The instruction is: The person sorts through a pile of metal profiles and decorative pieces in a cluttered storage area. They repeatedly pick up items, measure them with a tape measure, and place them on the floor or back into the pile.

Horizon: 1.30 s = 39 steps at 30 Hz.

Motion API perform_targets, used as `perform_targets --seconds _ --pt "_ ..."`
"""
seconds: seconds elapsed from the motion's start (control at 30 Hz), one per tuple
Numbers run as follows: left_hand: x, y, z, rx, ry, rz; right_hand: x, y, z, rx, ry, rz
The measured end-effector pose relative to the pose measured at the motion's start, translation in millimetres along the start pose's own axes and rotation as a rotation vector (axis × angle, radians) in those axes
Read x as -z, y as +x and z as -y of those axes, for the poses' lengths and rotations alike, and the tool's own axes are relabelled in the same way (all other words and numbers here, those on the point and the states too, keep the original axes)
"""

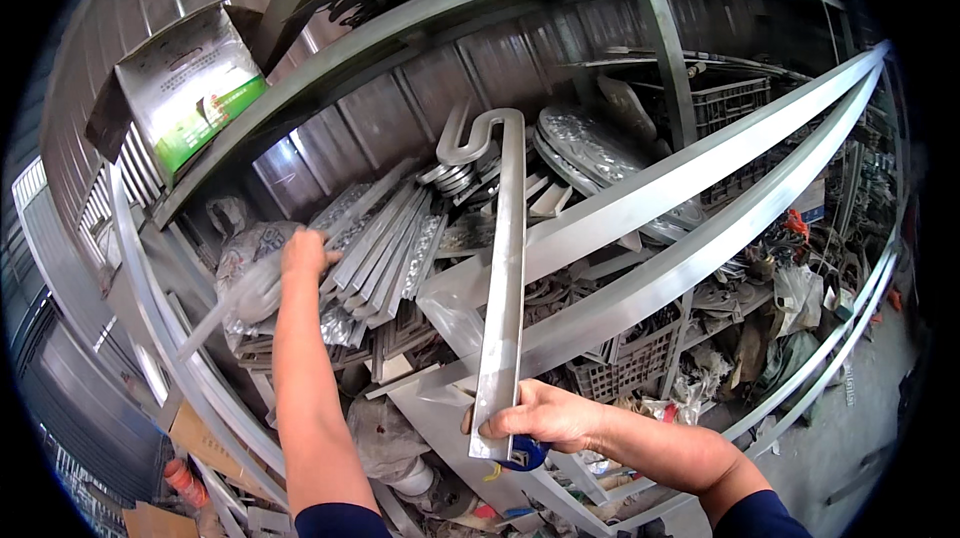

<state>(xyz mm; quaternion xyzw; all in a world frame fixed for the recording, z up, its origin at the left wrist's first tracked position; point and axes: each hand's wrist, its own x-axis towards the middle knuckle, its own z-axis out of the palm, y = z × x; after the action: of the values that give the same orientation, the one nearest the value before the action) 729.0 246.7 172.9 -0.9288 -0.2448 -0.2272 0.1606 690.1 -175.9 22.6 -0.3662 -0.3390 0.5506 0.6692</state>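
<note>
My right hand (548, 415) grips the lower end of a long silver metal channel bar (505, 288), whose far end curls into an S-shaped bend. A round blue object (526, 452) shows just under that hand; its kind is partly hidden. At the left, my left hand (304, 256) is closed around a pale, motion-blurred strip (238, 296) that slants down to the left. Right beside it, a fanned stack of metal strips (385, 248) lies on the shelf, some with shiny wrapping. More bent metal pieces (455, 178) are piled behind the stack.
Two long silver beams (650, 193) cross from the centre to the upper right. An open carton (190, 88) sits on the rack frame (420, 23) at upper left. Plastic crates (630, 363), bags and scrap crowd the lower shelves. Metal rails (185, 378) run along the left.
</note>
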Motion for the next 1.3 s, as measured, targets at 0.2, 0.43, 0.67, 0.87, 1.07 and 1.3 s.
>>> perform_targets --seconds 0.2,0.43,0.67,0.87,1.07,1.3 --pt "-8.7 2.5 10.8 0.118 0.059 -0.006 -3.7 1.8 1.3 0.027 -0.081 -0.033" --pt "8.5 -5.5 0.1 0.054 -0.05 -0.039 -5.2 5.6 -0.8 0.024 -0.054 -0.026" --pt "50.8 -12.9 -49.4 0.22 -0.699 0.56 0.4 12.9 -10.8 0.079 -0.099 -0.041" --pt "60.8 -9.8 -57.0 0.212 -0.423 0.244 0.8 15.2 -13.5 0.045 -0.08 -0.027" --pt "85.1 -29.4 -39.4 0.022 -0.06 0.015 9.8 26.8 -24.4 0.098 -0.085 0.01" --pt "147.9 -155.1 32.6 0.061 -0.187 -0.13 1.2 32.8 -15.0 0.101 -0.071 0.023"
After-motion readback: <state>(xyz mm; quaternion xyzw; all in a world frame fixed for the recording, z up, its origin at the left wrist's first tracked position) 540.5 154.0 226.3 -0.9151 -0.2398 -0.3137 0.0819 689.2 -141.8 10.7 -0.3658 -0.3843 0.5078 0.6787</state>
